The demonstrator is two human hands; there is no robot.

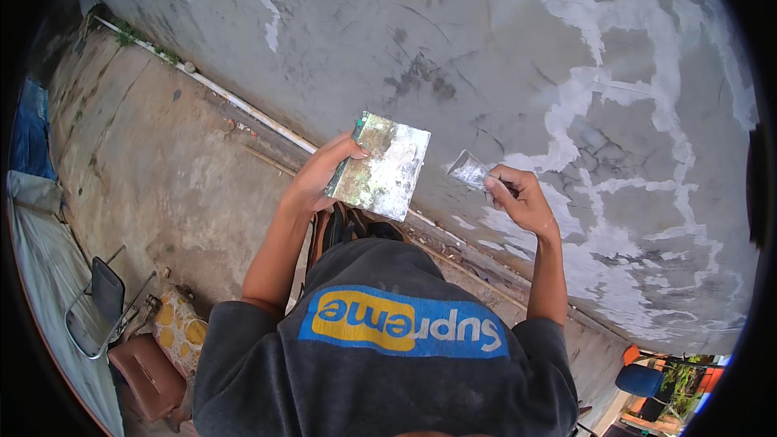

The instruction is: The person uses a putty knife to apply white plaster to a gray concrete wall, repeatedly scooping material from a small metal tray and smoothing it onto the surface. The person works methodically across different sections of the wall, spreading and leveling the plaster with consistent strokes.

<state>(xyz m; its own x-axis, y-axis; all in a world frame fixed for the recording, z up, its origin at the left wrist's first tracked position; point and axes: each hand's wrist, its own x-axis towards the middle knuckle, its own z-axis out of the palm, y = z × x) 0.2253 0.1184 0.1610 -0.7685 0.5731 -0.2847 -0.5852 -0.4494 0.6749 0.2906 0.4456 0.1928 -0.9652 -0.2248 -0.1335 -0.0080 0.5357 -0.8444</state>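
Note:
My left hand (328, 168) grips a flat rectangular board (387, 163) by its left edge, thumb on top. Whitish paste and greenish-brown stains cover the board's face. To the right, my right hand (520, 198) is closed round the handle of a putty knife (469, 170), whose wide blade carries pale smears. The blade points left toward the board and stays a short gap away from it. Beyond both hands rises a grey wall (340, 57), with white filler patches (587, 85) running along its cracks.
A white pipe (243, 105) runs along the wall's foot. On the concrete floor (178, 170) at lower left are a metal-framed chair (107, 295), a brown seat (150, 376) and a yellow-patterned cushion (180, 328). A blue chair (639, 380) and plants appear at lower right.

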